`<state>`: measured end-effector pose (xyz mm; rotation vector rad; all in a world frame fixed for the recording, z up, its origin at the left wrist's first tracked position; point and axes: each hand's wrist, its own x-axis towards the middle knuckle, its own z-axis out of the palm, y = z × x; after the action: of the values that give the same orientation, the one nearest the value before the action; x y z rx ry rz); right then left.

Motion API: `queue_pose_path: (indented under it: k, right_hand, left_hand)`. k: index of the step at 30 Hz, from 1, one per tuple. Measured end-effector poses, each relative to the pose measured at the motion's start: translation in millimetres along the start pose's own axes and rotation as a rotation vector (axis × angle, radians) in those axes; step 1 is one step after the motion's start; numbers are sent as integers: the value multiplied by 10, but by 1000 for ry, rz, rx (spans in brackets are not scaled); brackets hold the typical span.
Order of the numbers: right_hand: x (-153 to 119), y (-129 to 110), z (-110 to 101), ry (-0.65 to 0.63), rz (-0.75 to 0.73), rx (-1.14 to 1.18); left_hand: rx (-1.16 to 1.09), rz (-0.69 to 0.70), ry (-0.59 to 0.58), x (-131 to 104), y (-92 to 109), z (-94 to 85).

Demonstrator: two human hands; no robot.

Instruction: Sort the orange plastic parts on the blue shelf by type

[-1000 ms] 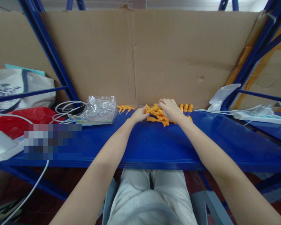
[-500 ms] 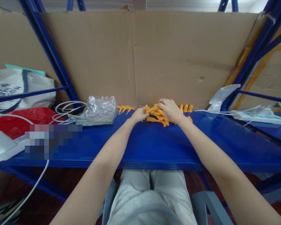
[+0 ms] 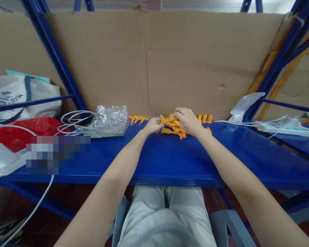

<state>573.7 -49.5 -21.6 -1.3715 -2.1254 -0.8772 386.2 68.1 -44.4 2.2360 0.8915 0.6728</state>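
Observation:
My left hand (image 3: 152, 126) is closed on the left end of a small orange plastic piece (image 3: 166, 120). From the other side my right hand (image 3: 185, 118) pinches toward the same piece, its fingers bent over the right part. Beneath and in front of both hands lies a pile of orange plastic pieces (image 3: 179, 132), partly hidden by my right hand. Several orange pieces with small metal chains (image 3: 138, 119) lie in a row left of my left hand. Right of my right hand, short orange pieces (image 3: 205, 118) stand side by side against the cardboard.
A clear plastic bag (image 3: 109, 120) lies on the blue shelf (image 3: 175, 161), with coiled white cable (image 3: 72, 120) beside it. Cardboard (image 3: 190, 61) walls the back. At the right, a power strip (image 3: 285, 128) and a cable lie near a blue post (image 3: 275, 65).
Both hands stay almost in place around the orange piece. My left fingers shift slightly; the pile and rows look unchanged.

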Motion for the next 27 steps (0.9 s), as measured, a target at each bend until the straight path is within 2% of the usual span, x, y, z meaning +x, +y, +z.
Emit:
queue_pose_path:
  k: [7,12,19,27]
  right_hand:
    - [-22,17,7,-26,28,145]
    - [-24,0,51,9,45,292]
    - [3,7,82,46,29,320]
    - [1,77,137,71,-6,351]
  left_hand:
    - [106,21,101,-20,-58,7]
    - [235,42,193,-1,-127,-11]
    - [298,69,203,12,-127,-4]
    - [238,44,173,-3,-101,-1]
